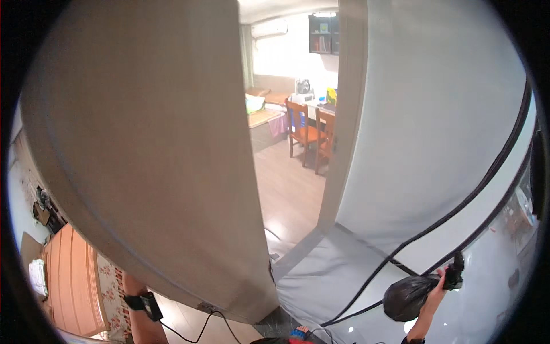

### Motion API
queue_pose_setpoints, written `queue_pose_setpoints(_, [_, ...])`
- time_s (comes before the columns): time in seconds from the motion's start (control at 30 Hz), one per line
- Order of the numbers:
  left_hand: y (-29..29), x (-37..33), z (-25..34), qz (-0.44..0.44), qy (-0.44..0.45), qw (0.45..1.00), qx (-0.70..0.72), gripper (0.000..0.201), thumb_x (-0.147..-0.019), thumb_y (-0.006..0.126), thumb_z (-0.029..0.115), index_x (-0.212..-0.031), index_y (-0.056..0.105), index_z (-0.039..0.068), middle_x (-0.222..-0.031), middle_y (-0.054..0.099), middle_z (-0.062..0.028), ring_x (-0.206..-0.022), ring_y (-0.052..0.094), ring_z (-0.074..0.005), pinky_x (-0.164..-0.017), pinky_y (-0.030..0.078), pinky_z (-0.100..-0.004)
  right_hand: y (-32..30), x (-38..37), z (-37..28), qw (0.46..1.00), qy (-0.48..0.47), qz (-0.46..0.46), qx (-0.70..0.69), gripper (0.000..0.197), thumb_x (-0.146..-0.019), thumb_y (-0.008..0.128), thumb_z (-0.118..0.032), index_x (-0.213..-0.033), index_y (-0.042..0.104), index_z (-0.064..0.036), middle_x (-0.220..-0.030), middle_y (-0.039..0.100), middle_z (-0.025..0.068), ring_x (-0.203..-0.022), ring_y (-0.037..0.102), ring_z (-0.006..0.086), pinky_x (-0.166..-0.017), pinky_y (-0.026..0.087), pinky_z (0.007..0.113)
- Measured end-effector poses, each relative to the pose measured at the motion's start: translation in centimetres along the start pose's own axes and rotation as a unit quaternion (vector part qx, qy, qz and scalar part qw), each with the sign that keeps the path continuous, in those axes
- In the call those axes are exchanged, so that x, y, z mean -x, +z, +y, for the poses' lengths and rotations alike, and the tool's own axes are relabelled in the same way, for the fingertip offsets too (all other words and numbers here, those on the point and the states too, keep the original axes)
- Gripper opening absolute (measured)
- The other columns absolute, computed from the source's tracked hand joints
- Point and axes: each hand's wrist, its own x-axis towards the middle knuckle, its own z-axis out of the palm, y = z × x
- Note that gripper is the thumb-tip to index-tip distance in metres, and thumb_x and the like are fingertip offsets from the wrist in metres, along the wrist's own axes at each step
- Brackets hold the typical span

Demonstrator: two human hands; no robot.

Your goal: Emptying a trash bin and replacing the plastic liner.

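Note:
At the lower right, my right hand (440, 284) is closed around the gathered neck of a black plastic bag (405, 299). The bag's rounded body hangs to the left of the hand, and its crumpled top sticks out on the other side. My left hand (133, 282) reaches up at the lower left, beside the edge of a large brown door (154, 137). The door's edge hides its fingers. A black device (150, 306) with a cable is strapped to my left wrist.
White sheeting (424, 114) with a black-edged opening hangs at the right. Beyond the doorway are wooden chairs (303, 129), a desk and a bed (263, 117). An orange-brown panelled surface (71, 281) lies at the far left. My foot (301, 331) shows at the bottom.

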Motion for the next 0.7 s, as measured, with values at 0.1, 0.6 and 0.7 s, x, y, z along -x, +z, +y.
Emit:
queue_pose_setpoints(0.1, [0.6,1.3,1.6,0.099,-0.081,0.949,0.289,0.031,-0.096,0.051,0.024,-0.119,0.058,0.005,-0.120,0.061,-0.0118,-0.113,0.055,-0.0277,-0.093,0.045,-0.0372,-0.3,-2.6,-0.4,0.994,0.073,0.079,0.006,0.041,-0.100,0.042,-0.034,-0.129,0.052,-0.0054,-0.118,0.055,0.0069,-0.107,0.051,0.0197,-0.096,0.038,0.033])
queue_pose_setpoints(0.6, [12.4,15.3,14.5,0.157,0.007,0.967,-0.200,0.036,-0.095,0.050,0.031,-0.113,0.062,0.001,-0.109,0.064,-0.0171,-0.102,0.059,-0.0353,-0.086,0.048,-0.0414,-0.9,-10.9,10.5,0.991,-0.019,0.098,0.087,0.047,-0.099,0.046,-0.034,-0.135,0.045,-0.0044,-0.131,0.050,0.0100,-0.119,0.049,0.0193,-0.100,0.040,0.034])
queue_pose_setpoints(0.7, [19.0,17.4,16.3,-0.119,0.058,0.988,-0.077,0.038,-0.095,0.050,0.032,-0.112,0.063,0.000,-0.107,0.065,-0.0182,-0.100,0.060,-0.0369,-0.085,0.049,-0.0422,-1.7,-13.8,10.8,0.994,-0.003,0.075,0.073,0.046,-0.098,0.046,-0.034,-0.135,0.045,-0.0051,-0.130,0.051,0.0097,-0.119,0.049,0.0191,-0.100,0.040,0.035])
